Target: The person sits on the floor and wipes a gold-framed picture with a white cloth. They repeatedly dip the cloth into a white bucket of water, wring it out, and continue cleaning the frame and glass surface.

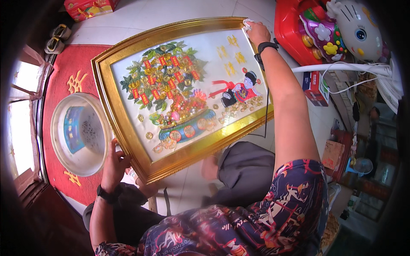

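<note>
A gold-framed picture stands tilted before me, with a money tree in a blue pot and a child figure among coins. Its wide gold frame has a beaded outer edge. My left hand grips the frame's near left side, close to its lower corner. At the far right corner, my right hand presses a crumpled white cloth or tissue against the frame. A thin black cord hangs down by the frame's right side.
A pale bucket with dark specks inside stands on a red doormat at left. Shoes lie beyond it. On the right are a red plastic toy with a cat head, a white fan and a small box.
</note>
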The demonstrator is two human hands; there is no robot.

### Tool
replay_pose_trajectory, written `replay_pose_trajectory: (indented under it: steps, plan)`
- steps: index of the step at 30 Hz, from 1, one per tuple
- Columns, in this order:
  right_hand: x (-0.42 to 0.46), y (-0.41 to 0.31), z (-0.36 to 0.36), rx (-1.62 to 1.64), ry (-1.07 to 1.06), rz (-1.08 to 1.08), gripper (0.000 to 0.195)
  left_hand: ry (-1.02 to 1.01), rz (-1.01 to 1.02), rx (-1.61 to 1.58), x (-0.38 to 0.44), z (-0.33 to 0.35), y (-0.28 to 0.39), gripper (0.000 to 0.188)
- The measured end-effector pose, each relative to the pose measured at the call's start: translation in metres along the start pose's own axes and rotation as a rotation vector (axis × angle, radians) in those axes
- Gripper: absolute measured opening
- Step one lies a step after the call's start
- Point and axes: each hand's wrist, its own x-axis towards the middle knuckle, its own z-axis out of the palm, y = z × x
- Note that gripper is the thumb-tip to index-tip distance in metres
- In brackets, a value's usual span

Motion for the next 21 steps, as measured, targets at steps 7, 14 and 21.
replay_pose_trajectory:
  steps: [7, 14, 21]
  plan:
    - [-0.071, 0.037, -0.016, -0.006, -0.103, -0.069, 0.036, 0.003, 0.051, -0.008, 0.0, 0.001, -0.005, 0.056]
    - [-0.176, 0.076, -0.039, 0.01, -0.212, -0.073, 0.04, -0.036, 0.051, -0.1, 0.008, -0.001, -0.02, 0.054]
    - [-0.273, 0.114, -0.044, 0.032, -0.21, -0.107, 0.035, -0.062, 0.08, -0.091, 0.013, -0.001, -0.023, 0.054]
